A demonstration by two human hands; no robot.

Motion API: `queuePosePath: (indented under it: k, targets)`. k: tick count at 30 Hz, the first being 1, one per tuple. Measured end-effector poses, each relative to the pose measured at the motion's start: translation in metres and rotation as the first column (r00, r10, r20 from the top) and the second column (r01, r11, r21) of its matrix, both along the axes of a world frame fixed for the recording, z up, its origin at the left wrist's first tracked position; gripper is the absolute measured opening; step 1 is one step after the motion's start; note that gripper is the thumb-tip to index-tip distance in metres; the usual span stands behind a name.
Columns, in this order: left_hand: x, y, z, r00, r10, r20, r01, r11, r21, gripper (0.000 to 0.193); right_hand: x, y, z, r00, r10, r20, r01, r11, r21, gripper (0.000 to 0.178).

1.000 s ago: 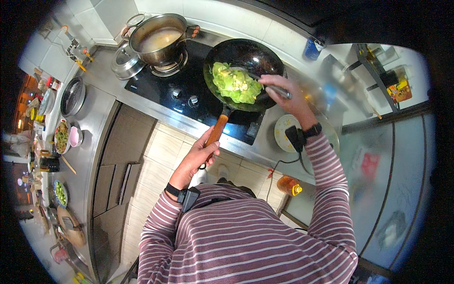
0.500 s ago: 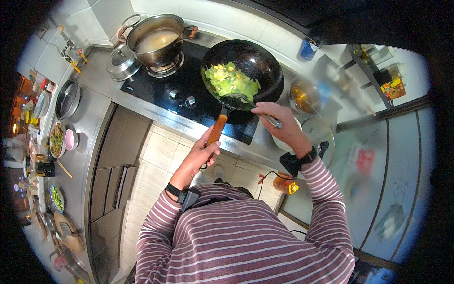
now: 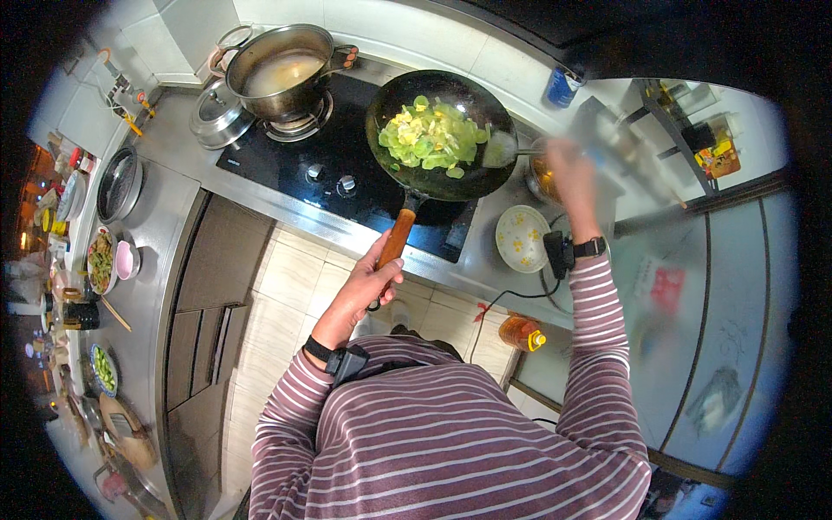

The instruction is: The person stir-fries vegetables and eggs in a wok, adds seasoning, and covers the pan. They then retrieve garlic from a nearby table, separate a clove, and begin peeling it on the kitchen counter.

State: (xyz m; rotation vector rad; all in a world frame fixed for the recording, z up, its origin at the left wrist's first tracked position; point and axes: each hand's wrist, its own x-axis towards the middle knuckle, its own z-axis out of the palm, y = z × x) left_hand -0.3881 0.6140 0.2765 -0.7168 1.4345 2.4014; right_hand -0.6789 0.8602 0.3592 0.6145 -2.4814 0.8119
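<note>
Since half a second ago, the right hand [image 3: 574, 173] has swung far and right, taking the spatula [image 3: 500, 152] from the near side of the wok [image 3: 475, 102] to its right side, while the left hand [image 3: 368, 282] has kept its place.

At the far left of the scene, a dark round pan [image 3: 120, 185] rests on the steel counter [image 3: 156, 227], with a small pink bowl [image 3: 127, 259] nearer. Farther right, a metal lid [image 3: 217, 117] sits just beside a deep pot [image 3: 282, 106] of cloudy liquid, which stands over the left burner of the black hob [image 3: 282, 169].

The left hand is wrapped around the wooden handle [image 3: 399, 234], which points near and slightly left. In the wok, on the right part of the hob, green slices with yellow pieces [image 3: 431, 137] lie heaped left of the spatula's flat head. A flower-patterned bowl [image 3: 523, 238] stands near and right of the wok, with an amber bottle [image 3: 520, 332] lower and nearer. The right hand, blurred, grips the spatula's shaft beyond the wok's right rim; its finger positions cannot be told.
</note>
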Motion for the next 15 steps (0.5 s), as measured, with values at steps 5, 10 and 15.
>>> queuePosePath:
  k: [5,10,15]
  targets:
    - [-0.001,-0.001,-0.003,0.999,0.004,-0.040,-0.004,1.000,0.018,0.071,-0.061,0.014,-0.051,0.978,0.032,0.206,0.011,0.979,-0.204,0.025]
    - [-0.001,0.000,0.001,1.000,-0.005,-0.023,0.005,1.000,0.004,0.070,-0.058,-0.030,-0.108,0.630,0.526,0.571,0.331,0.482,-0.811,0.022]
    - [0.000,-0.001,0.002,0.999,-0.006,-0.045,0.007,1.000,0.010,0.069,-0.011,-0.066,-0.068,0.770,0.456,0.446,-0.111,0.784,-0.610,0.022]
